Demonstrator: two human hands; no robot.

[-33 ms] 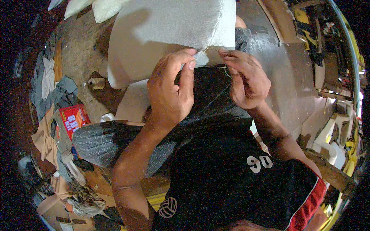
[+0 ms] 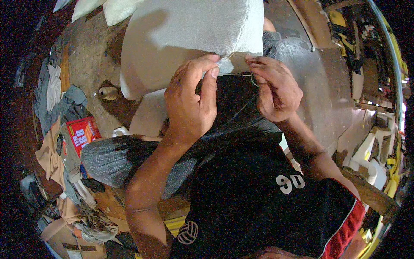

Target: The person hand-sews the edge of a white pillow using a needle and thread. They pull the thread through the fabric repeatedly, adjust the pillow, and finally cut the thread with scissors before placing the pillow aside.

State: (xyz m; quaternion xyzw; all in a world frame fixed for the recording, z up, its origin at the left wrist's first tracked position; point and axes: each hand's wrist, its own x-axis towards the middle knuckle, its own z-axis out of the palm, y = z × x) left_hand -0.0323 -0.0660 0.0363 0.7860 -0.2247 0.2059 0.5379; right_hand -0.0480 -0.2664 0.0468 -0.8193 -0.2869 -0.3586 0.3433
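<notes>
A large pale grey cushion (image 2: 172, 47) lies in front of me, with a raised stitched seam (image 2: 241, 32) running down its right side. At the near end of that seam, the thumb and forefinger of my left hand (image 2: 192, 93) are bent round the cushion's edge. To the right of it, my right hand (image 2: 278, 86) has its fingers drawn together on a thin pale thread (image 2: 252, 80). This thread stretches from the cushion edge near my left thumb and curls beside my right fingers. Whether a needle sits between those fingertips is too small to make out.
My legs in grey checked shorts (image 2: 112, 157) are beneath the cushion. Crumpled clothes (image 2: 71, 105) and a red packet (image 2: 84, 131) lie at left, near a small brown roll (image 2: 108, 92). White cushions (image 2: 118, 11) sit at the far left. Wooden boards (image 2: 319, 26) stand at right.
</notes>
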